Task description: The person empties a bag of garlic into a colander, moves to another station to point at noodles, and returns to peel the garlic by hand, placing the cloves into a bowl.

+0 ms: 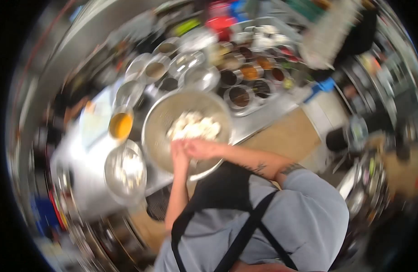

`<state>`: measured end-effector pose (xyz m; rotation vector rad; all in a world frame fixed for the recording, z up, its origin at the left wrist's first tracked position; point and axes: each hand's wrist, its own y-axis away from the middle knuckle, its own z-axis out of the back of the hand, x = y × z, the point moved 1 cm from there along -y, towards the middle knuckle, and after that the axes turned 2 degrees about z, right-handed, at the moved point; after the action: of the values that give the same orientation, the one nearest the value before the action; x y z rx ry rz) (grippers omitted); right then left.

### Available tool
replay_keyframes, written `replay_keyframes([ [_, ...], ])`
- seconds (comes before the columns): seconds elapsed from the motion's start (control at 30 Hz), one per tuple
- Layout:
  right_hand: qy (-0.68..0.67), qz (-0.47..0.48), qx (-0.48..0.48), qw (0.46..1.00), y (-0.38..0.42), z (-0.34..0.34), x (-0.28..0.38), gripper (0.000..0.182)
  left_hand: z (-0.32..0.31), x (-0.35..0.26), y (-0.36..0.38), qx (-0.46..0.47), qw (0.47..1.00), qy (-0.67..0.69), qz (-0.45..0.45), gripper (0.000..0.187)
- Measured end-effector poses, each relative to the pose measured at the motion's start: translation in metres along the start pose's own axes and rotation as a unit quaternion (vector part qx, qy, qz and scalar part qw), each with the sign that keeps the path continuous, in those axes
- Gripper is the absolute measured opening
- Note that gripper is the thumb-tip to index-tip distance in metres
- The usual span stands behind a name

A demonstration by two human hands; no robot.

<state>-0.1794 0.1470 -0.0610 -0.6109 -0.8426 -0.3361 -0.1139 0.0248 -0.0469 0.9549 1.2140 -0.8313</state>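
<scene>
A large metal bowl [158, 120] sits at the table edge right in front of me, and white lumpy food pieces [194, 126] are heaped in it. My left hand [178, 148] and my right hand [202, 148] meet over the near side of the bowl, just below the heap. Both have their fingers drawn together, close to or touching each other. What they hold, if anything, is hidden by the hands and by blur. To the left of the large bowl stands a smaller metal bowl [110, 168] with white pieces inside.
A container of orange-yellow liquid or sauce [121, 126] stands left of the large bowl. Several metal bowls [200, 78] and tubs of dark and orange contents [239, 96] crowd the steel table [84, 174] behind it. A blue-handled object [321, 88] lies at the right.
</scene>
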Motion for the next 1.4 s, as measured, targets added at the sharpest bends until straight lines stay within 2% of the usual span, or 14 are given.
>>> replay_keyframes([
  [0.03, -0.055, -0.069, 0.008, 0.996, -0.005, 0.005, 0.015, 0.035, 0.001, 0.005, -0.004, -0.011, 1.000, -0.002, 0.011, 0.040],
  [0.07, -0.039, -0.072, 0.005, 0.997, -0.008, 0.001, 0.014, 0.030, 0.011, 0.026, -0.018, -0.001, 0.997, -0.075, -0.030, 0.043],
  [0.13, -0.048, -0.076, -0.010, 0.996, -0.014, -0.006, 0.007, 0.028, 0.006, -0.008, -0.010, 0.007, 0.992, -0.125, -0.034, 0.046],
  [0.3, 0.009, -0.132, 0.046, 0.990, -0.022, 0.021, 0.057, 0.039, 0.004, -0.014, -0.019, 0.035, 0.999, 0.001, 0.021, 0.049],
  [0.4, 0.015, -0.104, -0.005, 0.994, -0.019, 0.026, 0.065, 0.040, -0.003, -0.017, -0.021, 0.009, 0.999, 0.035, 0.007, 0.050],
  [0.5, 0.038, -0.129, 0.018, 0.991, -0.009, 0.043, 0.067, 0.043, -0.017, -0.017, -0.023, 0.032, 0.993, 0.108, 0.024, 0.049],
  [0.57, 0.093, -0.068, -0.005, 0.993, -0.004, 0.045, 0.066, 0.039, -0.017, -0.017, -0.022, 0.017, 0.988, 0.145, 0.055, 0.045],
  [0.67, 0.012, -0.099, 0.000, 0.995, -0.011, 0.038, 0.035, 0.036, -0.024, -0.006, -0.032, -0.004, 0.974, 0.184, 0.129, 0.036],
  [0.7, -0.110, -0.170, -0.061, 0.977, -0.010, 0.039, 0.032, 0.032, -0.028, -0.017, -0.019, 0.033, 0.981, 0.153, 0.114, 0.032],
  [0.93, -0.106, -0.188, -0.023, 0.976, -0.005, 0.051, 0.006, 0.025, -0.049, -0.032, 0.009, 0.037, 0.973, 0.187, 0.126, 0.030],
  [1.03, -0.223, -0.235, -0.063, 0.944, -0.007, 0.047, -0.009, 0.022, -0.042, -0.030, 0.011, 0.070, 0.967, 0.208, 0.130, 0.028],
  [1.17, -0.506, -0.413, -0.141, 0.744, -0.003, 0.052, -0.009, 0.009, -0.043, -0.035, 0.016, 0.090, 0.965, 0.216, 0.120, 0.025],
  [1.27, -0.437, -0.376, -0.142, 0.805, 0.003, 0.043, -0.004, 0.013, -0.042, -0.021, 0.003, 0.088, 0.968, 0.208, 0.106, 0.023],
  [1.4, -0.338, -0.280, -0.228, 0.869, 0.002, 0.042, 0.001, 0.022, -0.054, -0.024, -0.003, 0.059, 0.964, 0.237, 0.104, 0.025],
])
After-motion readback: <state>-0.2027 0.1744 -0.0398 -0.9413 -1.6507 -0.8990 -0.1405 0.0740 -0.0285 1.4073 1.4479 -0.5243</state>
